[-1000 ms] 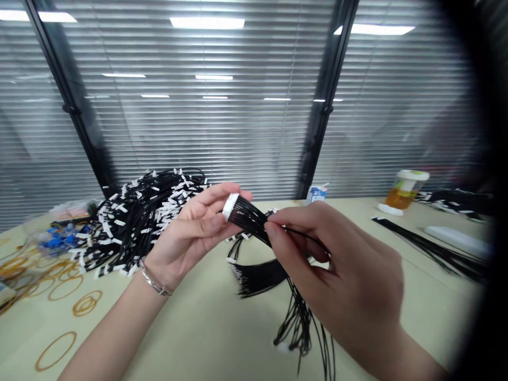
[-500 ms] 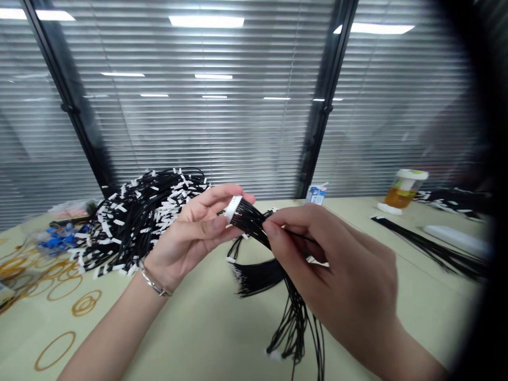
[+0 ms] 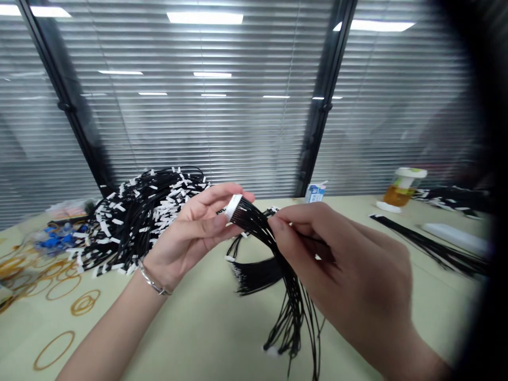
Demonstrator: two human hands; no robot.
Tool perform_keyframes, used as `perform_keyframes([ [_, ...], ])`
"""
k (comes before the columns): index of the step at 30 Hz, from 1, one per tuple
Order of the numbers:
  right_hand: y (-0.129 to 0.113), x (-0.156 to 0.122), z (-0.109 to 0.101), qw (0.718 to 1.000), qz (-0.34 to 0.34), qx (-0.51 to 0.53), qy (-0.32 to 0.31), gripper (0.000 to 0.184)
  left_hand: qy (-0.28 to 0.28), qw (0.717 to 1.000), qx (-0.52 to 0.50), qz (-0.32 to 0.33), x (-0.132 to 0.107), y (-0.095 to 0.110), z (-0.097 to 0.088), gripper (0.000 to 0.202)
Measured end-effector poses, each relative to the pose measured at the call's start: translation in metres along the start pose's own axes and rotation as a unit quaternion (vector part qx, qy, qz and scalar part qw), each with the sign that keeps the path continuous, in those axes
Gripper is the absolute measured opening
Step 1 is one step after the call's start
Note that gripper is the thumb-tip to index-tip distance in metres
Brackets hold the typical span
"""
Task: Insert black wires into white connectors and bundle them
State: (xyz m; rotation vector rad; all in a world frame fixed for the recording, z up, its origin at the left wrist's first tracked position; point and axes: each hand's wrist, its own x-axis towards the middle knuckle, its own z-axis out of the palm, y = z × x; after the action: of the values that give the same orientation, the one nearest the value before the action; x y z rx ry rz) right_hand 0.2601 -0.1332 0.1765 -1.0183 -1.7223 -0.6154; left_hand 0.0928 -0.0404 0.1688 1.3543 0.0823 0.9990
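Between the thumb and fingers of my left hand (image 3: 194, 227) is a white connector (image 3: 233, 207), raised above the table. A bundle of thin black wires (image 3: 273, 243) runs out of it, bends down to the right and hangs with loose ends toward the table. My right hand (image 3: 341, 270) is closed in a pinch beside the bundle, thumb against index finger, with a single black wire passing between them. Its far end is hidden by the palm. Behind the hanging wires lies another row of black wires (image 3: 257, 275) with bare metal ends.
A large heap of black cables with white connectors (image 3: 135, 222) is at the left, near blue parts in a bag (image 3: 57, 238) and rubber bands (image 3: 85, 302). To the right are a small carton (image 3: 315, 193), a cup of amber drink (image 3: 399, 193) and a wire bundle (image 3: 424, 241).
My right hand has shifted slightly right and away from the connector, still pinched. The hanging wires have swung a little left. My left hand keeps its place on the connector.
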Motion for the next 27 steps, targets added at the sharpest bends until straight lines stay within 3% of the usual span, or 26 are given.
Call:
perform_keyframes([
  [9, -0.0010, -0.0026, -0.0043, 1.000, -0.002, -0.015, -0.011, 0.010, -0.010, 1.000, -0.012, -0.005, 0.0000, -0.0008, 0.0012, 0.026],
  [19, -0.0011, -0.0003, -0.0037, 0.999, -0.014, -0.010, -0.030, 0.011, 0.015, 1.000, 0.014, -0.006, 0.0005, -0.0026, 0.0004, 0.026],
  [27, 0.0001, -0.0014, -0.0028, 0.999, -0.014, -0.018, -0.043, 0.011, -0.003, 1.000, 0.003, -0.003, 0.0020, -0.0020, 0.0031, 0.024],
])
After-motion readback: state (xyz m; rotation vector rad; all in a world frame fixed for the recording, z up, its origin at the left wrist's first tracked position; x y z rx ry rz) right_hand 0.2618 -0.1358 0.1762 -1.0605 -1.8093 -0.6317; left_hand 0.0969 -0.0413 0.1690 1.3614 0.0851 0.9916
